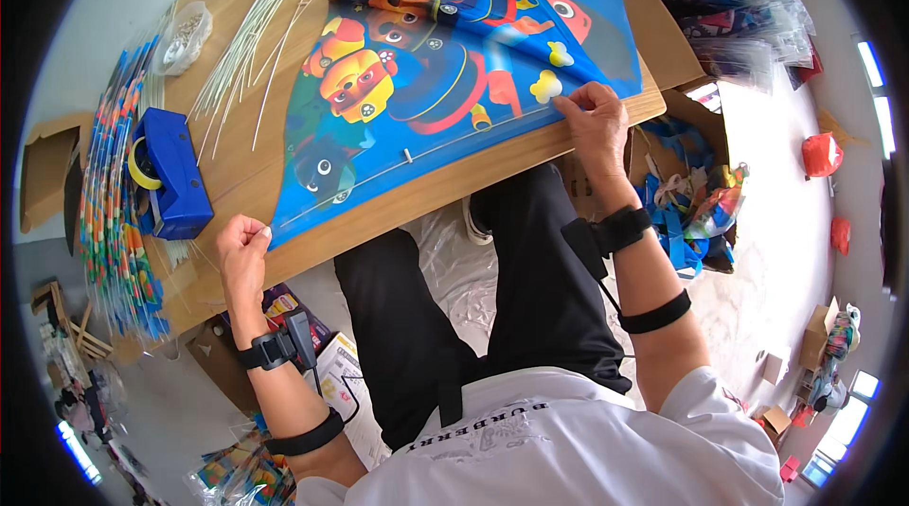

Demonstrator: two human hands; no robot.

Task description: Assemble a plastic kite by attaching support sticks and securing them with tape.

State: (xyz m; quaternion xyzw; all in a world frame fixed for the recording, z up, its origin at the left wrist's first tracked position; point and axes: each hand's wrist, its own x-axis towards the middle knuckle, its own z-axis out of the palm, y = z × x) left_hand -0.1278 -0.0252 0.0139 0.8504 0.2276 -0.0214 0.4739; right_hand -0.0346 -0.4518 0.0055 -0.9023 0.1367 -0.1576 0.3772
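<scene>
A blue kite sail printed with cartoon dogs lies on the wooden table, its near edge running slantwise along the table's front. A thin pale line, apparently a rod or seam, follows that edge, with a small white fitting at its middle. With thumb and fingers closed, my left hand pinches the sail's near left corner. Toward the right end of the same edge, my right hand pinches the material. Whether either hand also grips the end of a rod is hidden by the fingers.
Left of the sail are loose pale rods, a blue tape dispenser, a clear tub of small pieces and a stack of colourful packed items. Plastic-wrapped bundles lie far right. An open scrap carton stands below the table's right end.
</scene>
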